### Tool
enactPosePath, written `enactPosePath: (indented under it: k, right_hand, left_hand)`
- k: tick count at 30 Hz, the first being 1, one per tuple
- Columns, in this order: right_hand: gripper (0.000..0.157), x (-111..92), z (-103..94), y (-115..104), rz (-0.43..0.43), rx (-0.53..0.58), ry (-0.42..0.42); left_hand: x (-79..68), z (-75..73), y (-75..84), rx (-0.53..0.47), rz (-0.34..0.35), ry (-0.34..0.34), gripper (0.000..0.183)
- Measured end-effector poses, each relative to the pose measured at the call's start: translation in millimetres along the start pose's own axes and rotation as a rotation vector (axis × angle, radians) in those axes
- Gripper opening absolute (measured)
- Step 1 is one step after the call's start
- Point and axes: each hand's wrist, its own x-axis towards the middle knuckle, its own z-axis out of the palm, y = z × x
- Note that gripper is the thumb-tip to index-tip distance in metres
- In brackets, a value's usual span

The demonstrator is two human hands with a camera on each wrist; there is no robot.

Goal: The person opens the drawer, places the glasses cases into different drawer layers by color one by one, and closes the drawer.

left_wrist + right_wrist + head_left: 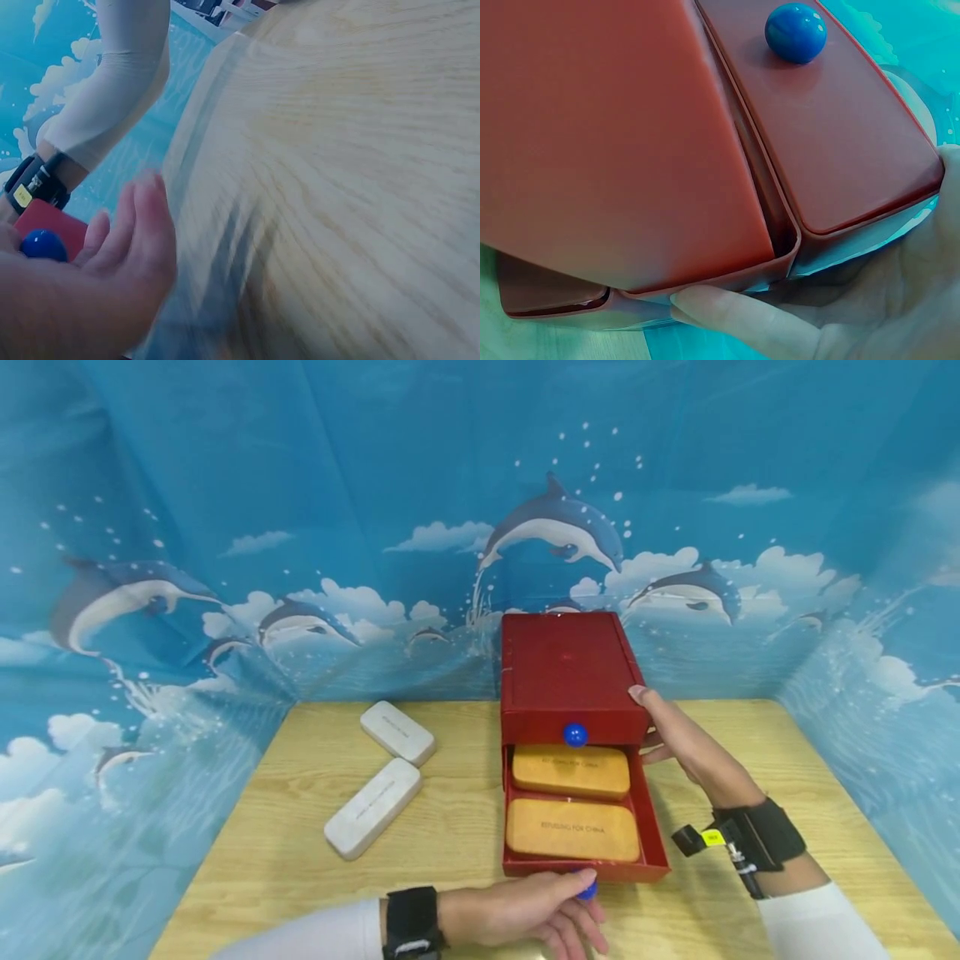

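Two yellow cases (pixel 572 839) lie crosswise in the open lower drawer (pixel 654 837) of the red cabinet (pixel 567 664); left hand (pixel 528 912), nearer, at drawer's blue knob (pixel 589 891), pinch indeterminable; right hand (pixel 688 743) spread against cabinet's right side.

The table (pixel 457 852) has a yellowish surface with visible wood grain. Toward its far side stands a red drawer box (pixel 566 664). To the left of this box lie a farther whitish case (pixel 397 732) and a nearer whitish case (pixel 372 808), both slanted (whether their ends touch, I cannot tell).
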Motion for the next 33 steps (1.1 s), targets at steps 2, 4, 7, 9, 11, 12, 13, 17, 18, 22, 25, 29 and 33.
enactPosePath:
  k: [2,4,7,9,11,12,13,17,18,22,25,29,33]
  right_hand:
    - [0.073,0,0.0,0,-0.001,-0.002,0.002]
    - [0.073,0,0.1,0,-0.001,-0.004,0.006]
    - [0.072,0,0.4,1,-0.001,-0.004,0.012]
    - [0.072,1,0.4,1,-0.004,-0.005,0.012]
    - [0.072,1,0.2,1,-0.002,-0.006,0.009]
    - [0.072,1,0.1,1,-0.002,-0.008,0.006]
    - [0.073,1,-0.2,1,-0.001,-0.009,0.005]
    - [0.074,1,-0.6,0,-0.003,-0.012,0.004]
    - [0.074,1,-0.2,0,-0.002,-0.01,0.004]
    - [0.075,0,1.0,-1,0.006,-0.006,0.009]
    - [0.075,0,1.8,-2,0.013,-0.005,0.009]
    - [0.075,0,1.7,-3,0.008,-0.005,-0.001]
    - [0.075,1,0.1,-3,0.017,0.01,0.001]
  left_hand:
    - [0.8,1.9,-0.5,0.017,0.019,0.029,0.059]
    - [1.3,3.5,0.2,0.044,0.026,0.062,0.057]
    - [1.8,4.6,1.2,0.083,0.033,0.087,0.056]
    - [2.0,4.1,2.6,0.09,0.028,0.084,0.057]
    - [2.5,3.3,3.1,0.089,0.033,0.086,0.057]
    - [2.6,2.6,3.7,0.083,0.034,0.094,0.057]
    - [2.5,1.6,4.5,0.079,0.037,0.104,0.056]
    - [4.6,-4.2,9.2,0.067,0.057,0.165,0.053]
    - [5.5,-6.2,10.6,0.068,0.063,0.173,0.053]
    - [11.7,-14.8,16.9,0.079,0.077,0.18,0.054]
    - [15.9,-19.8,21.7,0.072,0.078,0.178,0.054]
    - [17.8,-21.7,27.7,0.075,0.075,0.184,0.054]
    - [18.8,-20.2,31.4,0.087,0.074,0.22,0.053]
